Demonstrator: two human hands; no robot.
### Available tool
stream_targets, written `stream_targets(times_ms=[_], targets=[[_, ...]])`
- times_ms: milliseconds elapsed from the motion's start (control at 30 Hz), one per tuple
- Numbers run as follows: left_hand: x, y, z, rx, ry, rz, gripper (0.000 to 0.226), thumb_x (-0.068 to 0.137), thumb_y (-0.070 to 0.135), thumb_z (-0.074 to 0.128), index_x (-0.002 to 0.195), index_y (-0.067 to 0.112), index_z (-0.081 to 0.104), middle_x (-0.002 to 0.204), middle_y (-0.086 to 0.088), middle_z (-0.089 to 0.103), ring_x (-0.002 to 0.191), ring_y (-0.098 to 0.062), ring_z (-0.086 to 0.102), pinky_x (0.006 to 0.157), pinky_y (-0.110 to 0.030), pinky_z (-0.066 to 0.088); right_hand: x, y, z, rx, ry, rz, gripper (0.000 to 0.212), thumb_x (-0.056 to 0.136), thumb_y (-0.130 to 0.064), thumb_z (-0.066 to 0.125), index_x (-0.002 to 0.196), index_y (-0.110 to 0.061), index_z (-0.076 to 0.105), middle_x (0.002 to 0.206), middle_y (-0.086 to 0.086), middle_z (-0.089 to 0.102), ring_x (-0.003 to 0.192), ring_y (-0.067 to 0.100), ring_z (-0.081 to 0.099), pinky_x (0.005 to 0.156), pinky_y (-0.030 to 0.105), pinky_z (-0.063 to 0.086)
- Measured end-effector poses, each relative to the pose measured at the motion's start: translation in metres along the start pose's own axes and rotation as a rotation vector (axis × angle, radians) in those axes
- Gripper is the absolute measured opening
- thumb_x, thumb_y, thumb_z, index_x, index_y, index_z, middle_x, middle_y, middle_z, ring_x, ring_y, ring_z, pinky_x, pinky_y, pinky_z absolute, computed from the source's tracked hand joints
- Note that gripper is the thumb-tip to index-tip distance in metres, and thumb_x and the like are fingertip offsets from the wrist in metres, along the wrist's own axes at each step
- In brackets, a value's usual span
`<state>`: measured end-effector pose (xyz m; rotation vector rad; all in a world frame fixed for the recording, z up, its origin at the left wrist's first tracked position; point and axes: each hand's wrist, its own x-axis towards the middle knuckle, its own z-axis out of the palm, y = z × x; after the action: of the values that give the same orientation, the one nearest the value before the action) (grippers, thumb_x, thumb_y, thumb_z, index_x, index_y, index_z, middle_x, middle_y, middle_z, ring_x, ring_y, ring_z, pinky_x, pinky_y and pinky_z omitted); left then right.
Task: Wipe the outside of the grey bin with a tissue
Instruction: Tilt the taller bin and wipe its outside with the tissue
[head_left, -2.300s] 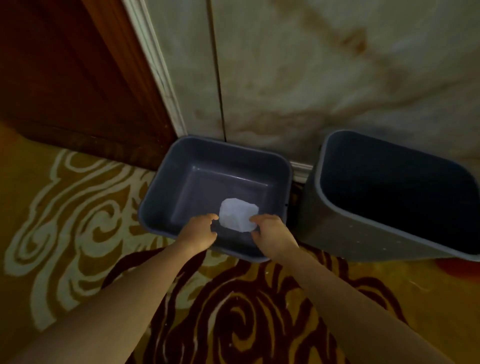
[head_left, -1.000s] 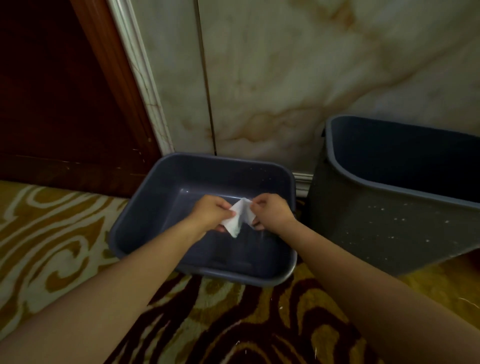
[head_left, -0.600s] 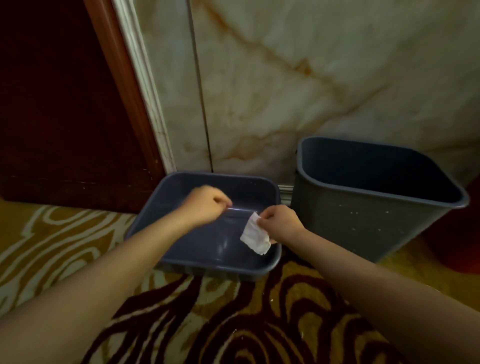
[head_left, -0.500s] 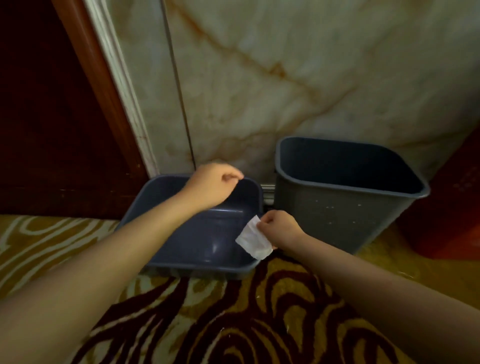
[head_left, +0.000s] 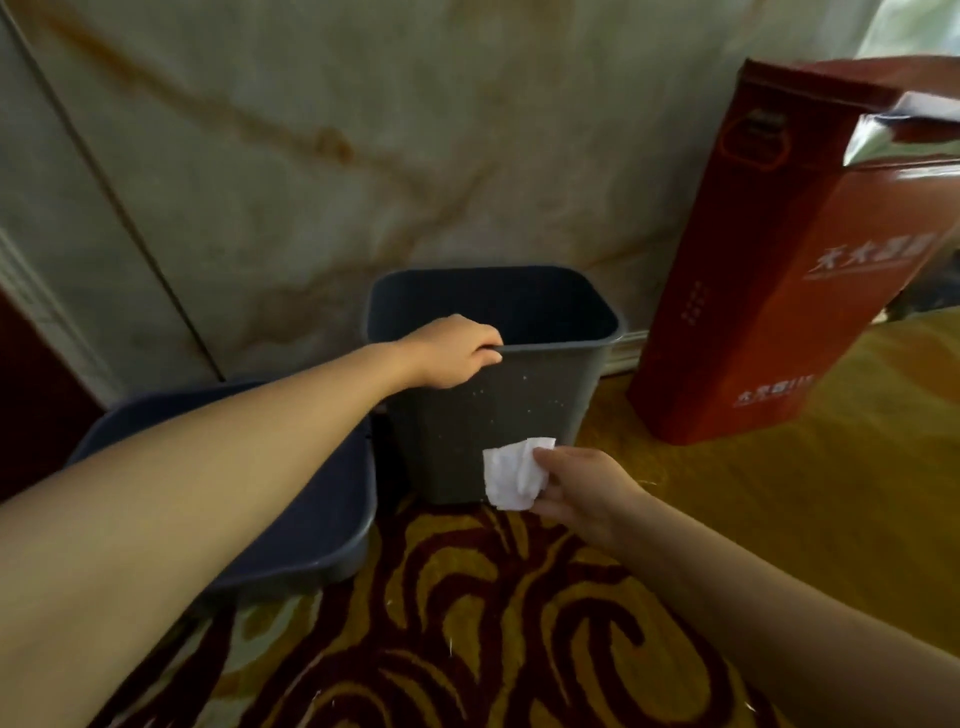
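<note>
The grey bin (head_left: 524, 415) stands upright against the marble wall, its front face dotted with pale specks. My left hand (head_left: 456, 352) grips the near rim of the bin, fingers curled over the edge. My right hand (head_left: 576, 488) pinches a crumpled white tissue (head_left: 511, 474) low in front of the bin's near face, by its bottom right corner. Whether the tissue touches the bin I cannot tell.
A shallow blue-grey tub (head_left: 311, 519) sits on the floor left of the bin, partly hidden by my left forearm. A tall red box (head_left: 779, 291) stands to the right against the wall. Patterned gold and dark-red carpet (head_left: 493, 623) covers the floor.
My left hand left the tub and took hold of the bin's rim. My right hand carried the tissue from the tub's corner over to the bin's front. The view swung right.
</note>
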<state>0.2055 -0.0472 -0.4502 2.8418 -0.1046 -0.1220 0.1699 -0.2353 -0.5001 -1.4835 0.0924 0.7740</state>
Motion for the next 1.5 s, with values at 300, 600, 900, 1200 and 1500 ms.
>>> stream_targets(times_ms=[300, 600, 900, 1200, 1500], targets=[[0.006, 0.008, -0.038, -0.133, 0.172, -0.153, 0.030, 0.093, 0.025, 0.047, 0.106, 0.007, 0.067, 0.100, -0.002, 0.064, 0.094, -0.016, 0.057, 0.072, -0.019, 0.035, 0.012, -0.051, -0.036, -0.357, 0.734, -0.819, 0.026, 0.095, -0.022, 0.044, 0.073, -0.015, 0.055, 0.063, -0.005, 0.056, 0.051, -0.002, 0.050, 0.047, 0.011, 0.037], [-0.011, 0.015, 0.000, -0.834, 0.032, -0.349, 0.032, 0.095, 0.017, 0.044, 0.071, 0.016, 0.066, 0.068, -0.001, 0.067, 0.060, -0.011, 0.061, 0.064, -0.024, 0.050, 0.071, -0.035, -0.011, -0.843, 0.357, -0.969, 0.041, 0.100, -0.023, 0.033, 0.139, -0.011, 0.039, 0.155, 0.009, 0.025, 0.145, 0.023, 0.015, 0.113, 0.025, 0.013], [-0.006, 0.014, 0.003, -0.962, 0.084, -0.496, 0.023, 0.094, 0.013, 0.045, 0.100, 0.000, 0.063, 0.069, -0.004, 0.064, 0.057, -0.011, 0.060, 0.058, -0.022, 0.051, 0.034, 0.025, 0.002, -1.102, 0.013, -1.204, 0.045, 0.096, -0.021, 0.040, 0.139, -0.009, 0.039, 0.151, 0.008, 0.034, 0.144, 0.022, 0.015, 0.116, 0.029, 0.002], [0.004, 0.026, 0.005, -0.831, 0.091, -0.464, 0.028, 0.096, 0.020, 0.043, 0.083, 0.007, 0.065, 0.074, -0.005, 0.062, 0.066, -0.013, 0.058, 0.065, -0.024, 0.048, 0.045, 0.025, -0.023, -1.213, 0.098, -1.216, 0.044, 0.092, -0.019, 0.049, 0.133, -0.003, 0.047, 0.141, 0.014, 0.046, 0.134, 0.033, 0.035, 0.115, 0.034, 0.017], [0.005, 0.024, 0.007, -0.766, 0.099, -0.438, 0.031, 0.094, 0.022, 0.045, 0.078, 0.009, 0.069, 0.075, -0.004, 0.067, 0.067, -0.014, 0.063, 0.069, -0.024, 0.052, 0.084, 0.009, -0.075, -0.926, 0.334, -0.829, 0.051, 0.099, -0.025, 0.033, 0.146, -0.009, 0.021, 0.157, 0.011, 0.016, 0.146, 0.023, 0.008, 0.114, 0.025, 0.000]])
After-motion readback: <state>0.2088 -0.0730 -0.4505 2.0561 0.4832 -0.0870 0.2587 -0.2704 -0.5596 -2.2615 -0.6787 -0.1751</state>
